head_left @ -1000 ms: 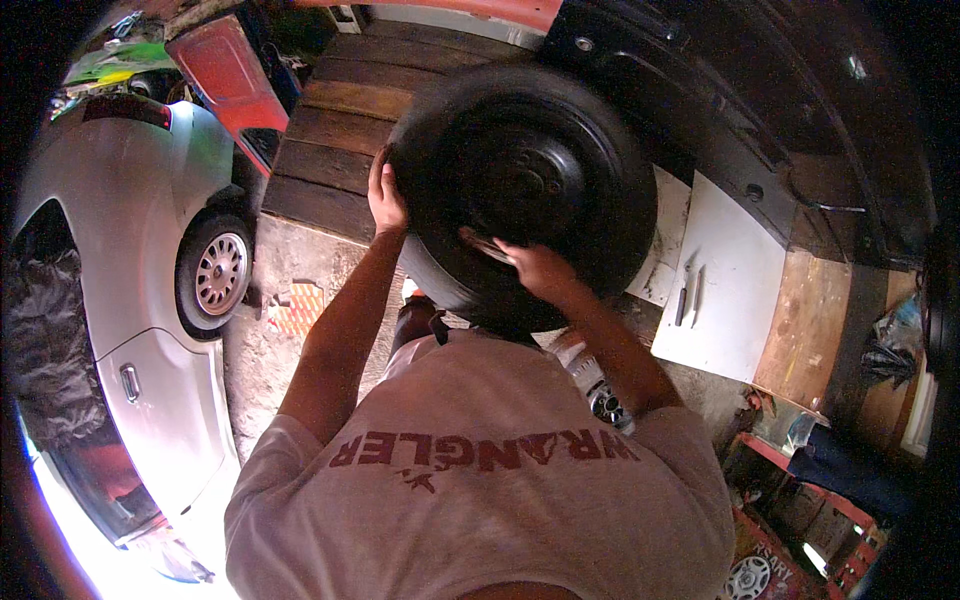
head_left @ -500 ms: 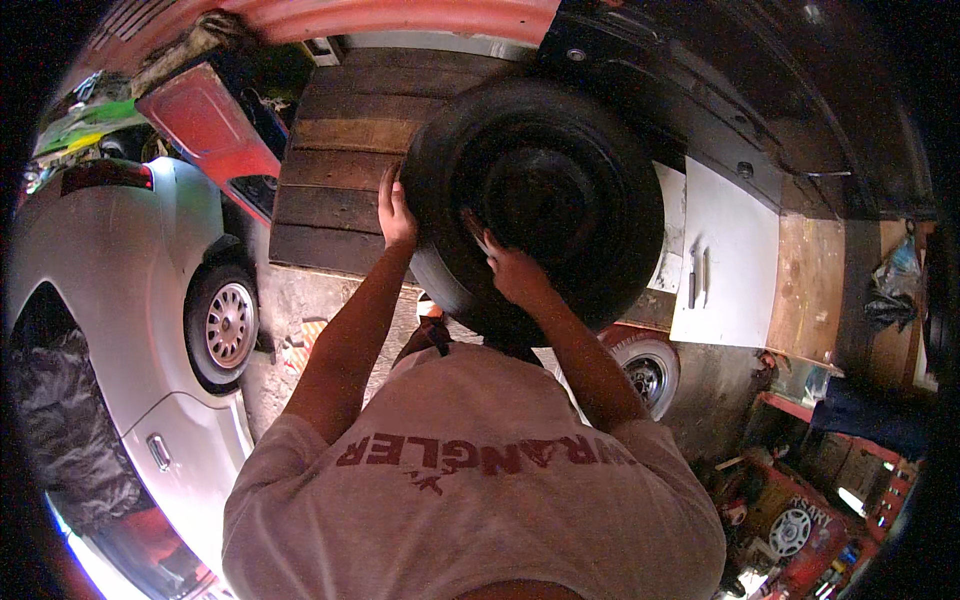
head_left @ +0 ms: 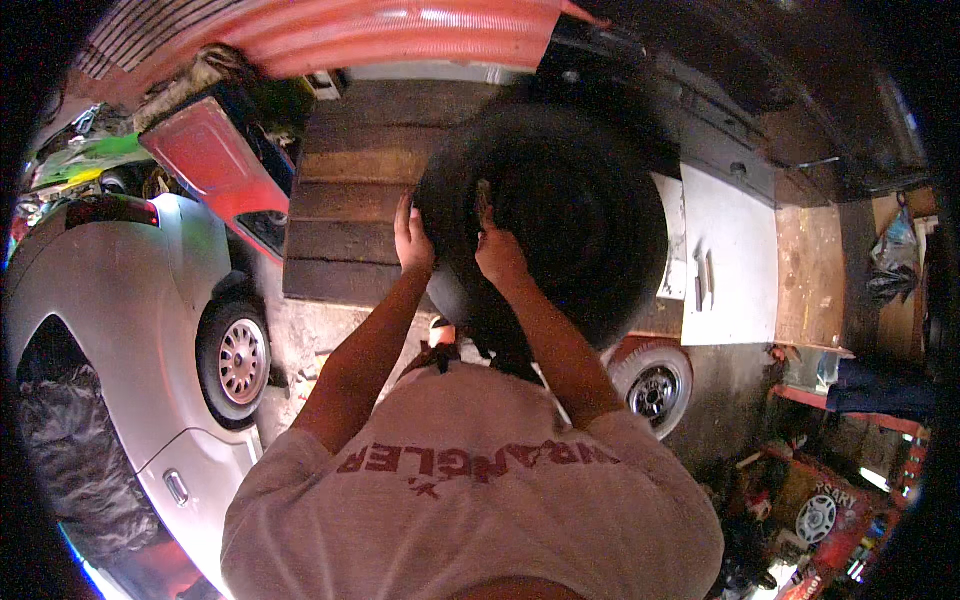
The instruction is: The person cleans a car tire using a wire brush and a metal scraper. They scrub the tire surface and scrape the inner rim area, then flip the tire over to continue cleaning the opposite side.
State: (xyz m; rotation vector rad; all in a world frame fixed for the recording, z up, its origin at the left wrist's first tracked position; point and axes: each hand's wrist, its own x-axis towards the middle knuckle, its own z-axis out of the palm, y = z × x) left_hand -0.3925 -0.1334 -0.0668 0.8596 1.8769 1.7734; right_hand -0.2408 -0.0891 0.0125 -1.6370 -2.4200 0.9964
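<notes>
Weathered wooden planks (head_left: 350, 200), dark brown with one paler board, form a slatted work surface beneath a ribbed red sheet (head_left: 400, 40); a smooth white panel (head_left: 735, 270) lies at right. Between planks and panel sits a round black tyred wheel (head_left: 550, 215), its recessed face toward the viewer, details lost in shadow. The left hand (head_left: 415, 243) is spread nearly flat, fingers extended along the tyre's left edge, gripping nothing. The right hand (head_left: 502, 258) is curled around a slender tool (head_left: 484, 205), its exact type unclear. Compared with one second earlier, the right hand has shifted from the wheel's lower part to its left side, and the tool, formerly slanted, points nearly straight up; the left hand remains at the edge.
</notes>
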